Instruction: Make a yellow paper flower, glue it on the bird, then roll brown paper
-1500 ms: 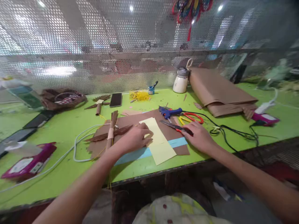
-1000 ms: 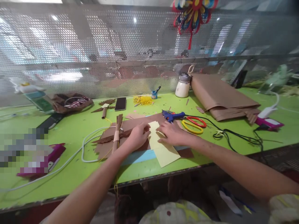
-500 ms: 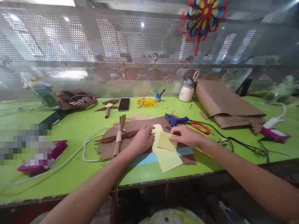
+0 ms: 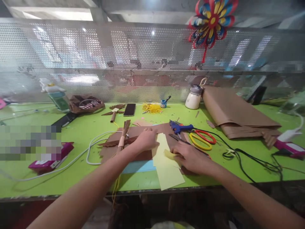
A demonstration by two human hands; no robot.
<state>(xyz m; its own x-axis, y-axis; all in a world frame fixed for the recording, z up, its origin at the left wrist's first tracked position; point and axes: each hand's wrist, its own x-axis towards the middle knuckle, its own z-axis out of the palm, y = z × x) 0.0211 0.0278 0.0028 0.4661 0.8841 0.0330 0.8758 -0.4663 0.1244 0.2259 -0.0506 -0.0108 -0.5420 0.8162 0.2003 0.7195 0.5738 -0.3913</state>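
Note:
A pale yellow paper strip (image 4: 166, 165) lies on a brown sheet (image 4: 140, 133) and a blue strip (image 4: 138, 166) near the front edge of the green table (image 4: 78, 133). My left hand (image 4: 145, 140) rests with curled fingers on the strip's far left edge. My right hand (image 4: 189, 157) pinches a folded flap of the same yellow paper at its right side and presses it down. A brown paper feather figure (image 4: 121, 140) lies just left of my left hand.
A blue glue gun (image 4: 178, 127), red and yellow scissors (image 4: 202, 137) and black cables (image 4: 247, 157) lie to the right. Folded brown paper (image 4: 233, 114), a white jug (image 4: 194, 98), a phone (image 4: 130, 109), yellow scraps (image 4: 151, 108), a white cable (image 4: 92, 149) and a pink box (image 4: 51, 157) lie around.
My right hand left the scissors, came to the yellow paper, lifted its right part and folded it down toward me. My left hand stayed on the paper's left edge.

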